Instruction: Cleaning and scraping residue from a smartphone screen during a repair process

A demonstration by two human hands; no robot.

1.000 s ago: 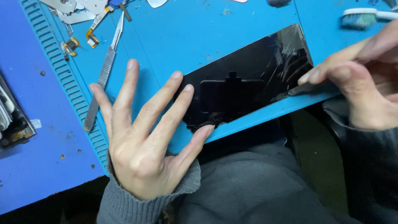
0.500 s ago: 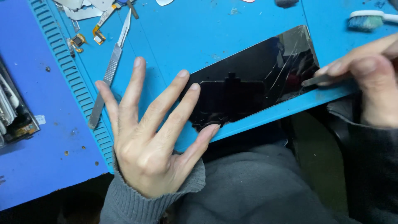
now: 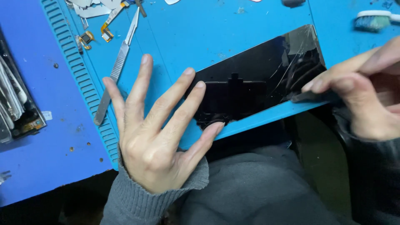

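Note:
A black cracked glass screen panel (image 3: 266, 71) lies slanted on a blue work mat (image 3: 208, 29) near its front edge. My left hand (image 3: 154, 133) lies flat with fingers spread, its fingertips pressing on the panel's left end. My right hand (image 3: 358, 91) pinches a thin dark flat tool (image 3: 308, 97) whose tip sits at the panel's lower right edge, where the glass shows cracks.
A metal scalpel (image 3: 118, 62) lies on the mat left of my left hand. Small flex-cable parts (image 3: 93, 35) lie at the top left. A toothbrush (image 3: 373, 20) rests at the top right. A tray of parts (image 3: 16, 108) sits at the far left.
My right hand with the dark tool has shifted slightly along the panel's right edge. The left hand stays pressed on the panel.

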